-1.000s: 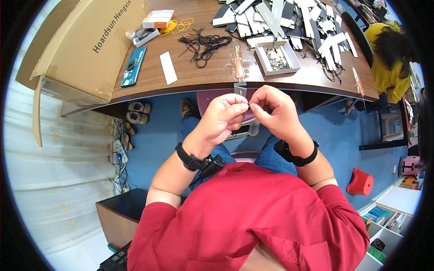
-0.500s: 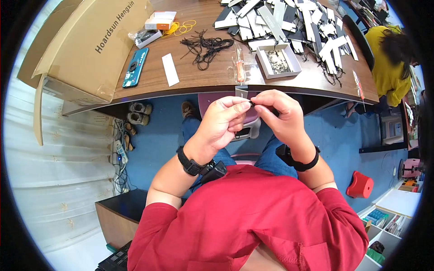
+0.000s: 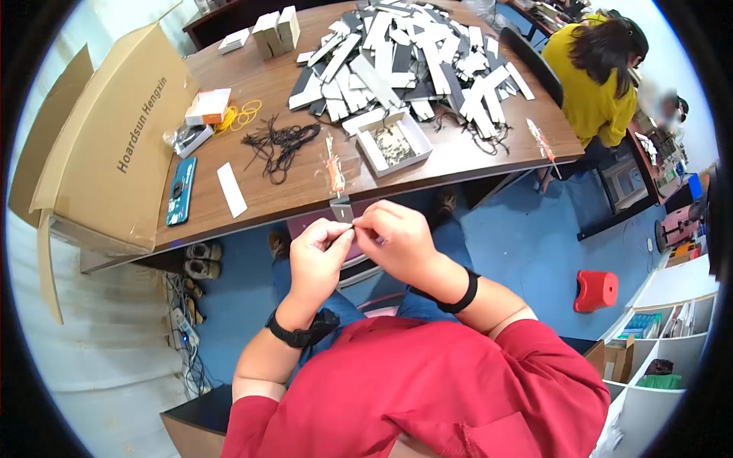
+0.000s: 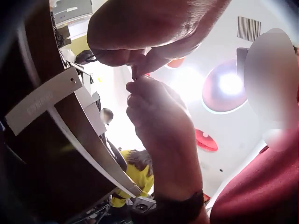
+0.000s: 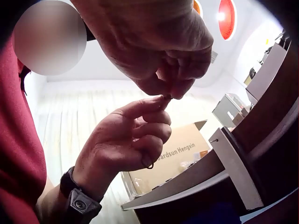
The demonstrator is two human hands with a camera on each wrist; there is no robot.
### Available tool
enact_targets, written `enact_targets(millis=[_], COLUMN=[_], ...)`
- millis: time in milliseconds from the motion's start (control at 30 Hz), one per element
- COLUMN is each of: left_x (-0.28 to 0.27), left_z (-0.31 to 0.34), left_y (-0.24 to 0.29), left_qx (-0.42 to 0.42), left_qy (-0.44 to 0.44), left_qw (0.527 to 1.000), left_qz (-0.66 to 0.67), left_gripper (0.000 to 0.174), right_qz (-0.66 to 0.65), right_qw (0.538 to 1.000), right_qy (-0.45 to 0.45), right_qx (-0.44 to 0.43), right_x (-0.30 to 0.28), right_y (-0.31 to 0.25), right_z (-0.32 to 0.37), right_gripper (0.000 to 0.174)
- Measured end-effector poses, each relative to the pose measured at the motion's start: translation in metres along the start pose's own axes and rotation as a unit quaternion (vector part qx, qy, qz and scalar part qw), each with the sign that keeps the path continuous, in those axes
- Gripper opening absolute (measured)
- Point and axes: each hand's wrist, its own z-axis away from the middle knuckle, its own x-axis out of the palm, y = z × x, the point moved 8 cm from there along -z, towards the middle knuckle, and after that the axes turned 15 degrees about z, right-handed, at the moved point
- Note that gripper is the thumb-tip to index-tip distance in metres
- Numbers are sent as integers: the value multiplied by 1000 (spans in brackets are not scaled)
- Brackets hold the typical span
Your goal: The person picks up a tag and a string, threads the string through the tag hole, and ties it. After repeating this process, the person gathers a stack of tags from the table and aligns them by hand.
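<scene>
In front of the desk's near edge, my two hands meet at the fingertips. My left hand (image 3: 314,256) pinches a thin black cord (image 5: 148,166) between thumb and forefinger, its other fingers curled; a small loop of it shows below them in the right wrist view. My right hand (image 3: 398,238) pinches the cord's dark end at the same spot, mostly hidden by the fingertips. Just beyond the hands, a pale flat strip (image 5: 238,172) with a small hole juts from the desk edge.
On the desk (image 3: 290,202) lie tangled black cords (image 3: 281,149), a white box (image 3: 393,143) of small pieces and a heap of black and white strips (image 3: 397,65). A large carton (image 3: 114,145) stands left. Someone in yellow (image 3: 588,76) sits at the right.
The head view has swung, so the desk and hands sit further left and lower, with more of the far desk showing. The right forearm has turned; the fingertips stay together.
</scene>
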Motion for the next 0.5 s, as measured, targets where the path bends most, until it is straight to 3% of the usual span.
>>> enact_targets(millis=[67, 200, 333, 400, 500], left_x=[2, 5, 6, 4, 1], left_z=[-1, 0, -4, -1, -2], left_y=[10, 23, 29, 24, 15], left_qx=[25, 47, 67, 58, 12], left_qy=[-14, -27, -36, -25, -29], left_qw=[995, 988, 977, 985, 994], left_qz=[-93, -147, -200, -158, -101], left_gripper=[5, 6, 6, 7, 7], right_qz=[-16, -39, 43, -2, -129], right_qw=[1000, 998, 997, 1000, 963], right_qy=[-14, -38, 19, -23, -159], right_qx=[17, 28, -66, -20, 174], right_x=[0, -2, -10, -9, 10], right_y=[2, 4, -8, -3, 27], right_z=[-1, -4, -4, -5, 9], right_gripper=[10, 10, 9, 9, 8])
